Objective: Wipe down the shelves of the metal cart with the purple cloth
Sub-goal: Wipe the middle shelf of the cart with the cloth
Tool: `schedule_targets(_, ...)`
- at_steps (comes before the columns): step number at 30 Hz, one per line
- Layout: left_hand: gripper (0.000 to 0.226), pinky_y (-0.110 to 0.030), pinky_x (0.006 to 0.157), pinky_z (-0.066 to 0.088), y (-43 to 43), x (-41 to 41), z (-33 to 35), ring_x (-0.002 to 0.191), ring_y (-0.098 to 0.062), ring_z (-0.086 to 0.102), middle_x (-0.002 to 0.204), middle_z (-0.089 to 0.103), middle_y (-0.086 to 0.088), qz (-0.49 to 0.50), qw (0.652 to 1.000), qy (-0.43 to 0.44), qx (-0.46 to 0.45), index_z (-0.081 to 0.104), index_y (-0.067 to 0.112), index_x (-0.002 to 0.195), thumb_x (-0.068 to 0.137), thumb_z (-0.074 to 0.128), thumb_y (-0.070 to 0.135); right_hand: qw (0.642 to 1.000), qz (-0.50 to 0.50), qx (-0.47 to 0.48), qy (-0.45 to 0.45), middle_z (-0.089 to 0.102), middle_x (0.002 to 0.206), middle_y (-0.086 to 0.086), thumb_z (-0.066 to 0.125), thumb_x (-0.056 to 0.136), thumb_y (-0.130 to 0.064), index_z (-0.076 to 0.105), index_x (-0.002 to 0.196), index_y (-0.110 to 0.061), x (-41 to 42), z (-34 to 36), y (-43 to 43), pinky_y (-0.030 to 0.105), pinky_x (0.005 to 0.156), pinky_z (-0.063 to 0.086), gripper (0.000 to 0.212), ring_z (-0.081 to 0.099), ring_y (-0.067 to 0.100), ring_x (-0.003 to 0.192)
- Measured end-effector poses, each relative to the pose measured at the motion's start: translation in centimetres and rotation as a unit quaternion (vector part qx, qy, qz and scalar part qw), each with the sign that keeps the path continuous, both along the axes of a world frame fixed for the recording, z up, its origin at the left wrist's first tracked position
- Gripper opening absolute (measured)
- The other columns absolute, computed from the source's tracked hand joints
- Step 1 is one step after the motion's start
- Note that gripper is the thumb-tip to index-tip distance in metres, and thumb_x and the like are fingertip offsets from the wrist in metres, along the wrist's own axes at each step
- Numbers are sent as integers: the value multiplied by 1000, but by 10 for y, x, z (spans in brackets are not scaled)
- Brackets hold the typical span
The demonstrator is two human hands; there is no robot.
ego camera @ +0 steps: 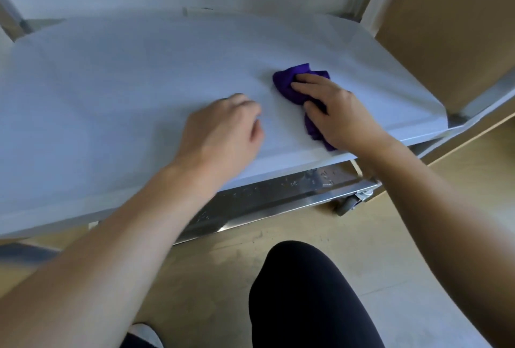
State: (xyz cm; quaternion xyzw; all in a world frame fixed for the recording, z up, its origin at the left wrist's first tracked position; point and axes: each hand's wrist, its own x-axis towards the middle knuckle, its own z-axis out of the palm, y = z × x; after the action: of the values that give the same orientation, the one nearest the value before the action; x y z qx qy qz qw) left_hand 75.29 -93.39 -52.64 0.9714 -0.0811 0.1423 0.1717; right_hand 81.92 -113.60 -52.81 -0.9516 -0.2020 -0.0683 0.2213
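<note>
My right grip (334,113) clenches the bunched purple cloth (289,83) and presses it onto the pale shelf (125,83), right of centre and near the front edge. Bunching the cloth gives a firm pad for wiping. My left grip (220,130) grasps nothing. It rests on the shelf near the cloth, fingers loosely bent, probably to brace me. The metal lower shelf (278,189) shows specks, so I judge it not yet wiped.
</note>
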Motion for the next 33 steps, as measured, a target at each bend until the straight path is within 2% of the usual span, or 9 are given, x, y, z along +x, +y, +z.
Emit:
schedule_targets(6, 27, -40, 77, 51, -48, 3, -9, 99, -23, 61, 111, 64, 3, -81, 997, -10, 15, 65, 16, 102, 94, 41, 26, 996, -89, -18, 4, 42, 149, -7, 46, 96, -10, 53, 137, -23, 17, 0, -59, 15, 99, 25, 43, 41, 17, 134)
schedule_targets(13, 25, -37, 73, 48, -52, 2, -15, 93, -25, 64, 110, 67, 2, -85, 996, -28, 21, 69, 15, 100, 92, 47, 23, 984, -170, -60, 13, 42, 150, -4, 46, 96, -11, 51, 138, -23, 31, 2, -123, 30, 111, 26, 44, 37, 21, 138)
schedule_targets(17, 26, -37, 76, 50, -48, 0, -15, 98, -24, 64, 116, 66, 3, -92, 995, -27, 7, 69, 15, 103, 93, 47, 22, 980, -189, -59, 4, 43, 149, 2, 45, 95, -7, 52, 137, -17, 35, 2, -130, 34, 112, 26, 44, 37, 26, 137)
schedule_targets(22, 26, -36, 80, 49, -42, -1, -14, 101, -23, 63, 119, 66, 4, -96, 995, -27, -2, 70, 16, 106, 92, 48, 21, 979, -196, -52, -35, 50, 144, 3, 44, 92, -1, 58, 131, -13, 33, 0, -121, 37, 110, 34, 44, 41, 27, 135)
schedule_targets(25, 26, -37, 83, 49, -38, -1, -11, 104, -23, 61, 118, 66, 4, -94, 995, -18, 14, 69, 16, 104, 92, 47, 22, 982, -171, -22, -81, 55, 138, 7, 46, 88, 3, 61, 127, -8, 24, 0, -106, 34, 111, 34, 43, 47, 25, 131)
schedule_targets(29, 25, -40, 81, 51, -21, 0, -3, 100, -26, 61, 112, 65, 2, -47, 998, -8, 34, 67, 16, 100, 93, 46, 26, 992, -75, 31, -97, 56, 136, 9, 50, 87, 3, 62, 126, -7, 3, 0, -55, 40, 108, 37, 42, 52, 26, 126)
schedule_targets(33, 26, -42, 82, 51, 6, -9, 6, 102, -29, 61, 112, 65, 1, 13, 999, 10, 37, 66, 18, 105, 94, 46, 31, 991, 34, 77, -105, 57, 135, 10, 52, 87, 4, 63, 125, -6, -29, -1, 16, 28, 102, 37, 40, 56, 30, 117)
